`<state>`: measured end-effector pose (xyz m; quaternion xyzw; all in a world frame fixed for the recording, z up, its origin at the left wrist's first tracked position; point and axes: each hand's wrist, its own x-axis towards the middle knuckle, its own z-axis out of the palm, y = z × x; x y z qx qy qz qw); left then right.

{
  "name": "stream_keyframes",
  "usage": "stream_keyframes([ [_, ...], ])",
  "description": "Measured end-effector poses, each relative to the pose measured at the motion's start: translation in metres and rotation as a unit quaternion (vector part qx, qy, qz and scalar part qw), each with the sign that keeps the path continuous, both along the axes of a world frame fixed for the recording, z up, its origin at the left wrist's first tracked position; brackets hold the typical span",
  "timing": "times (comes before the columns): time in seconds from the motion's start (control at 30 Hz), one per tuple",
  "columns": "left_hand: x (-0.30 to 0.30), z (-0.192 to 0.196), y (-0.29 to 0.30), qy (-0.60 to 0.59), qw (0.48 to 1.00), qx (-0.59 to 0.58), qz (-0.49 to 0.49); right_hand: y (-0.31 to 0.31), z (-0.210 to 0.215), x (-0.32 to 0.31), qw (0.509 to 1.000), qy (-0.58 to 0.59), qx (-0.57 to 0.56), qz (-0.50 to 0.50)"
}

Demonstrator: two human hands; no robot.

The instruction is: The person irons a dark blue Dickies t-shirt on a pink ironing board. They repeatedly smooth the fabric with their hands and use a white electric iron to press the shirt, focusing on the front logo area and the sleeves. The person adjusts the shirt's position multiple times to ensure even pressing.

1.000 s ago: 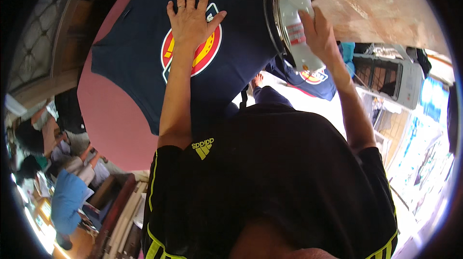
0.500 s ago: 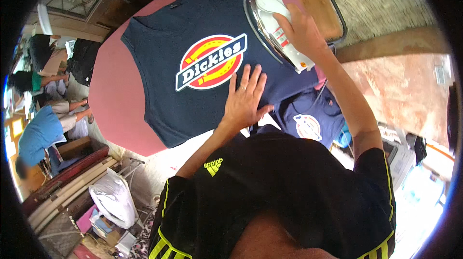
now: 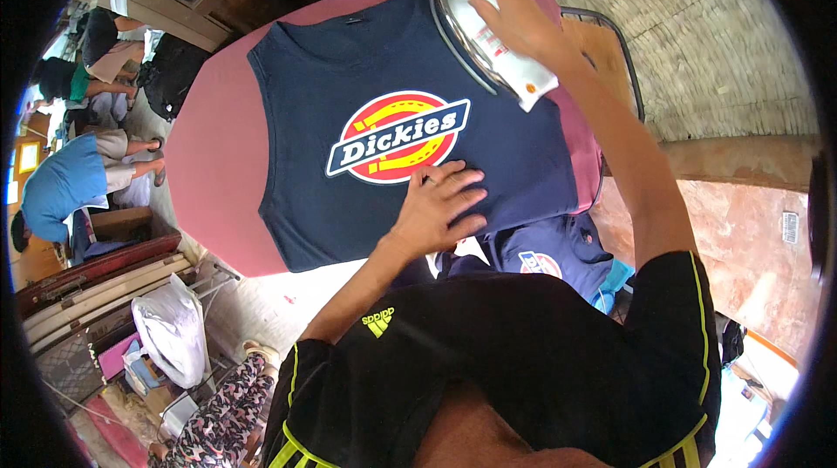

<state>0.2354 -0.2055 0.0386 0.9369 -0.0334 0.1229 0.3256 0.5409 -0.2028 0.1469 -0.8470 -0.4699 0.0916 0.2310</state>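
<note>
A dark navy sleeveless shirt [image 3: 340,215] with a round red, yellow and blue print lies spread on a pink padded ironing board [image 3: 214,145]. My right hand [image 3: 523,28] is closed round the handle of a white iron [image 3: 506,58], which rests on the shirt's far right part. The lower edge of the print is near my left hand [image 3: 436,206], which lies on the cloth with its fingers spread and holds nothing. Below the board's near edge, another navy shirt [image 3: 567,246] with a similar print hangs partly hidden behind my body.
A metal-framed chair with a wooden seat [image 3: 602,58] stands beyond the board's right end. Two other people, one in a blue shirt [image 3: 65,180], are at the far left. Lower left are a white plastic-wrapped bundle [image 3: 170,328] and a person's patterned trouser leg [image 3: 218,416].
The iron in my right hand has moved up along the shirt's right side. My left hand's fingers have turned to the right and bent a little. The patterned trouser leg shows more now.
</note>
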Motion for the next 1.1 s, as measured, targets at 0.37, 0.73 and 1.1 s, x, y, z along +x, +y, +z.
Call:
stream_keyframes([
  [0.37,0.127,-0.006,0.161,-0.145,0.927,0.173,0.300,-0.013,-0.011,0.006,0.998,-0.033,0.024,0.041],
  [0.73,0.159,-0.015,0.189,-0.124,0.952,0.048,0.276,-0.023,0.015,-0.004,0.992,0.074,-0.095,0.022],
  [1.1,0.286,-0.007,0.269,-0.077,0.973,0.032,0.217,-0.050,0.002,-0.005,0.997,0.080,-0.007,-0.012],
])
